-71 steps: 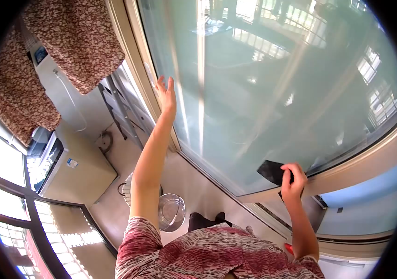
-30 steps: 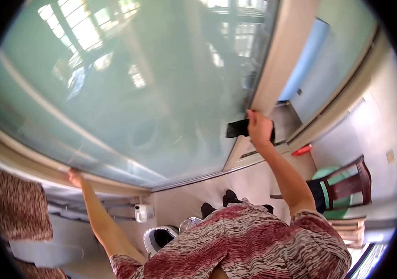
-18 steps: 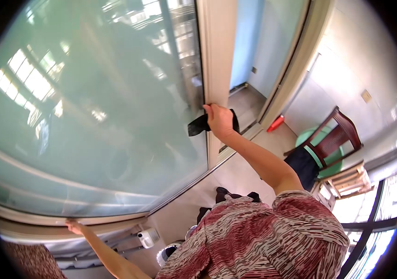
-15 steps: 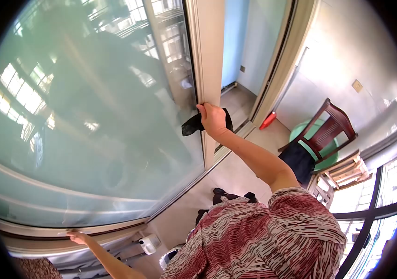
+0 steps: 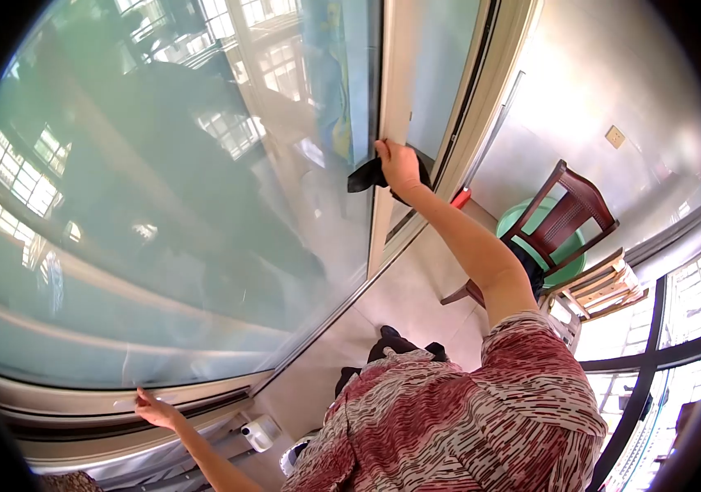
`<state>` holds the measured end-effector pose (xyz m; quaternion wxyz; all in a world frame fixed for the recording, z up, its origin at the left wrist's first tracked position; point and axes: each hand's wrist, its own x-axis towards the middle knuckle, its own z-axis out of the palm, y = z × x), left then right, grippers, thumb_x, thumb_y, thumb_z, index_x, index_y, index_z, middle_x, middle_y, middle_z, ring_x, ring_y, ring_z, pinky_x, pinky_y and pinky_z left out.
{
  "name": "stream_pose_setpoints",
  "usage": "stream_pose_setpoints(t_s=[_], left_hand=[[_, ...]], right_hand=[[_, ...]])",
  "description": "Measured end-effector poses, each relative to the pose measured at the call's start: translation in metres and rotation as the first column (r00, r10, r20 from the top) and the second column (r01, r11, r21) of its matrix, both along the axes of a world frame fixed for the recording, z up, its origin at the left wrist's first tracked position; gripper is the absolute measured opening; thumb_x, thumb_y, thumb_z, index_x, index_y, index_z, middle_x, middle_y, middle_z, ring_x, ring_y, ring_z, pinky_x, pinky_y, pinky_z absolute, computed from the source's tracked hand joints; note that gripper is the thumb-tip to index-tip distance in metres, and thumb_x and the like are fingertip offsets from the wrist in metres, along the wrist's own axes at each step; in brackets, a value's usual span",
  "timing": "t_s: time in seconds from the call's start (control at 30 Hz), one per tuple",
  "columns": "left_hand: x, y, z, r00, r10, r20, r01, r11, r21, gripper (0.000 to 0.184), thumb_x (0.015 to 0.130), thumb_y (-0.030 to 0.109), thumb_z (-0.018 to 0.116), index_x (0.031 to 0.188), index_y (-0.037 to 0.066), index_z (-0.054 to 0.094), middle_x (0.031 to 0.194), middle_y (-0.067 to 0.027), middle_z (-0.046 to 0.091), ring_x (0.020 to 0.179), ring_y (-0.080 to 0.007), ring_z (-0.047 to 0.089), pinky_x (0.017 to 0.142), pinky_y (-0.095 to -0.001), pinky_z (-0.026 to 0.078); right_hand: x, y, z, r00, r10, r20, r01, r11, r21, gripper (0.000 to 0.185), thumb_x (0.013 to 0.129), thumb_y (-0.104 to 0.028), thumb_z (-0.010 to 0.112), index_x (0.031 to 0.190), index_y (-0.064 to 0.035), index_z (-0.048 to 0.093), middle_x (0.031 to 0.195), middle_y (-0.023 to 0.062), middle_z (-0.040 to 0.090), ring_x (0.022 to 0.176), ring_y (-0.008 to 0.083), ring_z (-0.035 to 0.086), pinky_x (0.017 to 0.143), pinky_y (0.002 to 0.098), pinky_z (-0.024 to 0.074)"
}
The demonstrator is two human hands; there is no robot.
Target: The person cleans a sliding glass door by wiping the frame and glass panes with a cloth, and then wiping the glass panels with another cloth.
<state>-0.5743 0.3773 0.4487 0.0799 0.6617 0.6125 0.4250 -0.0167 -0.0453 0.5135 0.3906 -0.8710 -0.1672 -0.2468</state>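
My right hand (image 5: 402, 168) is closed around the cream edge frame (image 5: 398, 82) of a sliding glass door. A black cloth (image 5: 369, 175) lies between its palm and the frame, with ends sticking out on both sides. At lower left, my left hand (image 5: 157, 410) has its fingers curled at the door's other frame (image 5: 79, 400), beside a small pale pull handle (image 5: 125, 403). Its fingertips are partly hidden. Between my two hands spreads the large greenish glass pane (image 5: 170, 230), full of window reflections.
To the right, a dark wooden chair (image 5: 568, 215) stands before a green basin (image 5: 522, 215), near a wooden stool (image 5: 605, 283). A long-handled red tool (image 5: 461, 198) leans on the wall. A floor track (image 5: 317, 332) runs below the door. Lower left stands a white container (image 5: 262, 432).
The door's edge frame has shifted right with my right hand and the cloth, and the doorway gap looks narrower. My left hand sits slightly further right and higher. The view has shifted a little.
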Motion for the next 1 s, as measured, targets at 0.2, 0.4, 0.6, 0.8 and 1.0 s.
stream_pose_setpoints(t_s=[0.2, 0.4, 0.6, 0.8, 1.0], left_hand=[[0.045, -0.039, -0.002, 1.0, -0.014, 0.001, 0.014, 0.998, 0.069, 0.055, 0.089, 0.051, 0.048, 0.096, -0.003, 0.055, 0.087, -0.0179, 0.058, 0.079, -0.0343, 0.055, 0.07, -0.0424, 0.044], [0.098, -0.09, 0.017, 1.0, -0.012, -0.013, 0.012, 0.999, 0.034, 0.046, 0.089, 0.044, 0.053, 0.097, -0.001, 0.058, 0.091, -0.0177, 0.059, 0.084, -0.0344, 0.056, 0.075, -0.0421, 0.043], [0.147, -0.127, 0.024, 0.999, -0.032, -0.013, 0.032, 0.999, 0.013, 0.04, 0.087, 0.04, 0.058, 0.093, 0.001, 0.06, 0.087, -0.0148, 0.062, 0.081, -0.0326, 0.058, 0.073, -0.04, 0.045], [0.201, -0.172, 0.037, 0.997, -0.075, 0.009, 0.075, 0.997, 0.033, 0.034, 0.085, 0.034, 0.062, 0.089, 0.0, 0.057, 0.083, -0.0137, 0.062, 0.076, -0.0315, 0.058, 0.069, -0.04, 0.044], [0.258, -0.207, 0.032, 0.99, -0.12, 0.07, 0.121, 0.992, -0.016, 0.036, 0.079, 0.036, 0.068, 0.082, 0.003, 0.055, 0.076, -0.0125, 0.062, 0.069, -0.0305, 0.058, 0.064, -0.0386, 0.045]], right_hand=[[0.036, -0.027, 0.001, 0.995, -0.03, -0.094, 0.036, 0.997, 0.067, 0.035, 0.09, -0.032, 0.049, 0.086, 0.0013, 0.059, 0.078, 0.0247, 0.06, 0.077, 0.043, 0.057, 0.07, 0.0459, 0.0451], [0.046, -0.039, -0.01, 0.986, 0.135, -0.096, -0.125, 0.987, 0.105, 0.035, 0.089, -0.032, 0.052, 0.084, 0.0031, 0.056, 0.075, 0.0245, 0.058, 0.073, 0.0414, 0.057, 0.064, 0.0427, 0.0432], [0.051, -0.046, 0.004, 0.924, 0.369, -0.097, -0.351, 0.922, 0.161, 0.039, 0.089, -0.035, 0.054, 0.083, 0.003, 0.055, 0.069, 0.0216, 0.058, 0.065, 0.037, 0.057, 0.063, 0.0397, 0.0443], [0.059, -0.056, 0.019, 0.879, 0.466, -0.105, -0.451, 0.881, 0.141, 0.039, 0.087, -0.035, 0.059, 0.079, 0.0037, 0.054, 0.062, 0.0166, 0.055, 0.056, 0.0279, 0.051, 0.058, 0.0356, 0.0427], [0.075, -0.056, 0.012, 0.782, 0.612, -0.114, -0.59, 0.787, 0.181, 0.042, 0.082, -0.036, 0.066, 0.074, 0.0037, 0.054, 0.06, 0.0149, 0.055, 0.055, 0.0273, 0.049, 0.058, 0.0358, 0.0426]])
